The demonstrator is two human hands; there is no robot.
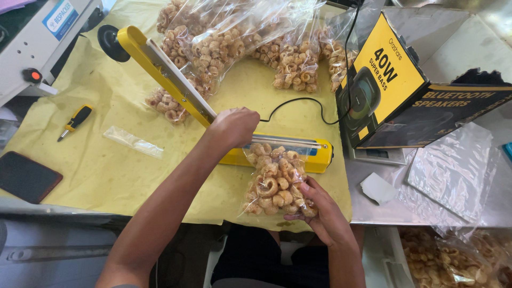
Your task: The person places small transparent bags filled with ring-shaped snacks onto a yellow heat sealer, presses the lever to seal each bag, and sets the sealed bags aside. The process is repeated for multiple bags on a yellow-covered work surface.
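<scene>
At the bench's near edge the right hand [320, 210] clasps a snack bag [274, 178], its top in the yellow sealer [213, 109]. The left hand [234, 127] grips the sealer's arm. Filled bags [240, 42] lie along the far edge.

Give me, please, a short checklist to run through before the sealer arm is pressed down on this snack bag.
1. Bag of ring snacks has its open end under the arm: ok.
2. Right hand steadies the bag from below: ok.
3. Left hand grips the yellow sealer's arm: ok.
4. Fingers clear of the sealing strip: cannot tell.
5. No snacks across the seal line: cannot tell.
6. Black cable clear of the arm: ok.
</scene>
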